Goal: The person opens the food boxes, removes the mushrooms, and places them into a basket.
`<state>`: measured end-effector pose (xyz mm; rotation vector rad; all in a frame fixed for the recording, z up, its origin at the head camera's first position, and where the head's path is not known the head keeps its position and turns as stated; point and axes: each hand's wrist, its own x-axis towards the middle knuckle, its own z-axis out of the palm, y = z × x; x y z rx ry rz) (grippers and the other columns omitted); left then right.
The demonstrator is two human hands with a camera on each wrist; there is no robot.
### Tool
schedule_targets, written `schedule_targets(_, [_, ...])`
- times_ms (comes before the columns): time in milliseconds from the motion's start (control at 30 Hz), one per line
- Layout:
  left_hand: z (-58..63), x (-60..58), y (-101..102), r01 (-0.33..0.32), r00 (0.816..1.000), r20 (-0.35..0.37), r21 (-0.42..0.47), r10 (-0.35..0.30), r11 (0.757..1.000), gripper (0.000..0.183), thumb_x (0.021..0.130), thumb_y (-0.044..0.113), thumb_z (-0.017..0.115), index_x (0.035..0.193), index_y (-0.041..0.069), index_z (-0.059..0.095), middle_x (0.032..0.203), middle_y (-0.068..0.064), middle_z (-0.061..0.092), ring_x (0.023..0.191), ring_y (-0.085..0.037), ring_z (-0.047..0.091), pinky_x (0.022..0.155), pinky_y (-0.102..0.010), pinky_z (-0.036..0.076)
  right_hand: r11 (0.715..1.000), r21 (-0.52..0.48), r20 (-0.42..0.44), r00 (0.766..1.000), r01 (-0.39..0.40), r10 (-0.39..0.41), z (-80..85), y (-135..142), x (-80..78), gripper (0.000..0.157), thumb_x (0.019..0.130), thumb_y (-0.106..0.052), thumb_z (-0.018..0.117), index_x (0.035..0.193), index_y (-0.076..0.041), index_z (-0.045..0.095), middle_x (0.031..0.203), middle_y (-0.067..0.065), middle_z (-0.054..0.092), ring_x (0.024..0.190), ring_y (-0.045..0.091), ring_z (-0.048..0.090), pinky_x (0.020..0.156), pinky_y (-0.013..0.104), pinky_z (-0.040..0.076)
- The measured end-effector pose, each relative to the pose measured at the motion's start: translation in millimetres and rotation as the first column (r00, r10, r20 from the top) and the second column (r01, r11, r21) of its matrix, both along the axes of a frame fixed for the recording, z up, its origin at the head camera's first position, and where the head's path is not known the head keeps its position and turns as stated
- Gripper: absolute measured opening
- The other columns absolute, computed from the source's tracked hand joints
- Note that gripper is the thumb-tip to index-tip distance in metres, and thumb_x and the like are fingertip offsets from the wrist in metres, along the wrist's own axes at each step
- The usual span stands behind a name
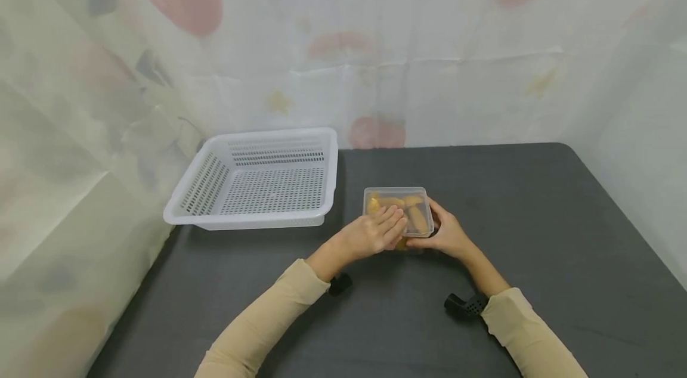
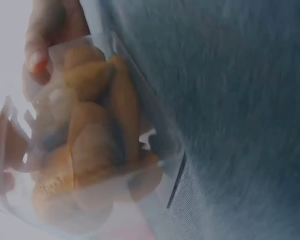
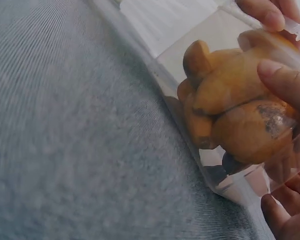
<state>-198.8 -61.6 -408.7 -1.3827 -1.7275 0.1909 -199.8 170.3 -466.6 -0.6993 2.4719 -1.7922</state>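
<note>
A clear lidded plastic box [image 1: 398, 192] stands on the dark table, filled with yellow-orange, oval fruit-like pieces [image 3: 240, 125] whose exact kind I cannot tell. My left hand [image 1: 373, 232] lies over the front left of the lid, its fingers extended and touching it; the left thumb is hidden in the head view. My right hand [image 1: 448, 236] grips the box's right side, thumb along the front and fingers round behind. The same pieces [image 2: 92, 145] show blurred through the box wall in the left wrist view. The lid looks seated on the box from above.
A white perforated plastic basket [image 1: 327, 211] stands at the back left of the dark table [image 1: 515, 205]. Behind and to the left hangs a patterned curtain [image 1: 429, 92]. Black wrist mounts [image 1: 466, 306] sit below both wrists.
</note>
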Motion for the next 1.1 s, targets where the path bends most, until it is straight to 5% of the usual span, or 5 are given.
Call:
schedule_targets(300, [-6.3,7.1,-2.3,-0.089,0.981,0.183,0.103,0.069,0.991,0.040,0.089,0.021,0.069,0.123,-0.001,0.064,0.125,-0.014,0.067,0.120,-0.022,0.064,0.104,-0.031,0.051,0.996,-0.049,0.050,0.996,-0.073,0.076,0.1,1.3,-0.5,0.108,0.071,-0.005,0.084,0.155,-0.005,0.016,0.143,0.028,0.041,0.108,-0.012,0.054,0.086,0.014,0.054])
schedule_targets(733, [3.6,1.2,-4.3,-0.042,0.985,0.173,0.178,0.011,0.983,0.039,0.088,0.015,0.069,0.124,0.000,0.063,0.122,-0.011,0.069,0.115,-0.020,0.067,0.102,-0.030,0.053,0.990,-0.088,-0.005,0.994,-0.113,0.113,3.1,-0.7,0.0,0.109,0.069,-0.002,0.084,0.154,-0.002,0.015,0.147,0.030,0.035,0.111,-0.012,0.054,0.088,0.010,0.052])
schedule_targets(967, [4.8,-2.3,-3.6,-0.024,0.988,0.152,0.222,-0.010,0.975,0.039,0.087,0.014,0.070,0.123,0.002,0.064,0.120,-0.009,0.070,0.111,-0.020,0.068,0.098,-0.032,0.055,0.986,-0.119,-0.060,0.992,-0.121,0.114,3.2,2.6,0.6,0.109,0.070,0.000,0.083,0.153,0.003,0.013,0.151,0.035,0.025,0.124,-0.017,0.043,0.101,0.002,0.040])
schedule_targets(1100, [5.4,-2.7,-5.7,-0.026,0.988,0.156,0.237,-0.012,0.971,0.037,0.087,0.013,0.069,0.123,0.003,0.064,0.119,-0.008,0.070,0.109,-0.019,0.068,0.099,-0.032,0.055,0.977,-0.164,-0.087,0.988,-0.138,0.125,3.4,5.9,0.8,0.102,0.073,0.001,0.080,0.151,0.007,0.014,0.151,0.009,0.036,0.127,-0.016,0.041,0.104,0.002,0.036])
